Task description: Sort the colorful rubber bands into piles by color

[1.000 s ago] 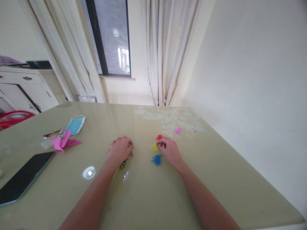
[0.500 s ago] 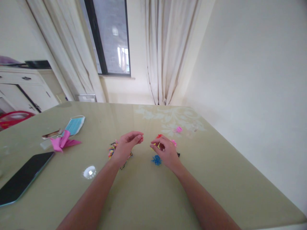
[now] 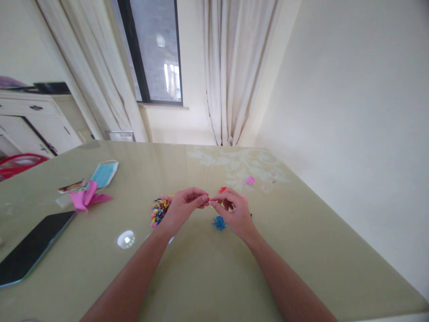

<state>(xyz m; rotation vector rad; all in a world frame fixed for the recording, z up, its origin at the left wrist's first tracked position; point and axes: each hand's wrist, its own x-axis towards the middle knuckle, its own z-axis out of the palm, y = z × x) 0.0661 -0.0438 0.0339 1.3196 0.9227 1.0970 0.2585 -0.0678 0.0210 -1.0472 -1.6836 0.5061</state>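
Note:
My left hand (image 3: 186,205) is closed in a pinch, with a small red rubber band (image 3: 209,200) at its fingertips. Meeting it from the right, my right hand (image 3: 234,210) pinches at the same red bit with thumb and forefinger. A mixed heap of colourful rubber bands (image 3: 160,209) lies just left of my left hand, partly covered by it. Below the right fingers sits a small blue pile of bands (image 3: 219,223). Behind that hand a red pile (image 3: 223,190) shows, while yellow, pink and black bits are mostly hidden by it.
A pink clump (image 3: 250,180) lies farther back on the glossy table (image 3: 208,277). On the left are a black phone (image 3: 36,246), a pink folded paper shape (image 3: 87,198), a blue face mask (image 3: 104,174) and a shiny round white object (image 3: 126,239). A wall borders the right side.
My left hand has moved right and slightly down, so its fingertips now meet those of my right hand. More of the mixed heap shows.

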